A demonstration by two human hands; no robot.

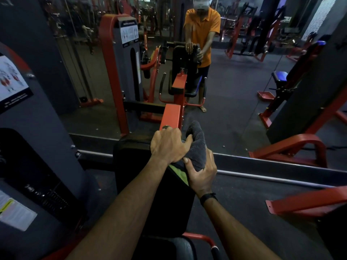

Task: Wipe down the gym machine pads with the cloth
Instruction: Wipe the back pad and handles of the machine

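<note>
A: What is nearest?

B: Two bare forearms reach forward over a black upright back pad (pixel 150 194) of a red-framed gym machine.

A: And the hands?

B: At the pad's top edge, the right hand (pixel 201 175) grips a bunched grey cloth (pixel 197 145), fingers curled round it at the top right corner. The left hand (pixel 168 145) curls over the top edge, its thumb touching the cloth.

A: Which step?

B: Wiping the pad's top, it seems. Next probably calls for drawing the cloth down the pad's face.

A: Beyond?

B: A wall mirror (pixel 234 87) reflects the person.
</note>
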